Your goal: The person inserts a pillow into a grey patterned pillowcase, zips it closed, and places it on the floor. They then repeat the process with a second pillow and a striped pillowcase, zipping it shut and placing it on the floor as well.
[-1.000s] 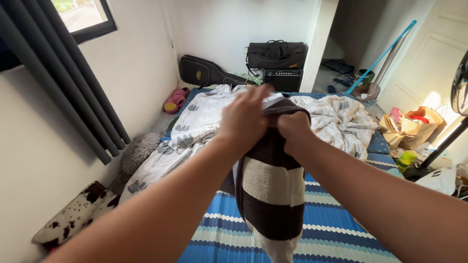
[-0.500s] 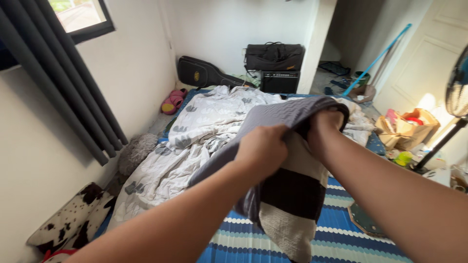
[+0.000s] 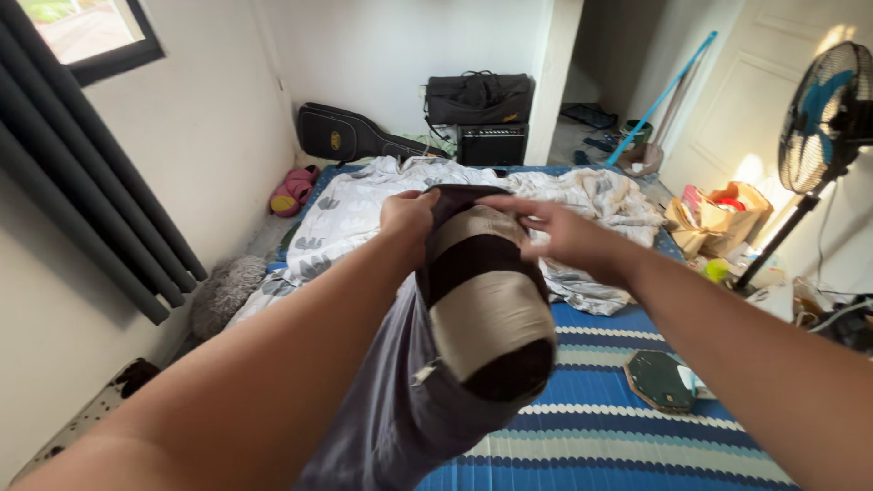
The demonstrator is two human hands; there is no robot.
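A person stands at the near end of a bed [image 3: 582, 427] with a blue striped sheet, both arms reaching forward over it. Held up between the hands is a pillow [image 3: 486, 300] with dark brown and cream bands, partly inside a grey pillowcase [image 3: 391, 418] that has a zip. The pillow's long axis runs from the hands down toward the viewer, hanging below the grip. The left hand [image 3: 406, 218] is closed, pinching the top edge of the pillow and case. The right hand [image 3: 564, 235] lies just right of the pillow's top, fingers stretched out flat and touching it, not clasped. Both hands are equally near. Beyond the pillow a rumpled white duvet [image 3: 364, 214] covers the bed's far end. Right of the bed stand a fan [image 3: 823, 114] and a paper bag [image 3: 718, 218] of mixed items, contents unclear.
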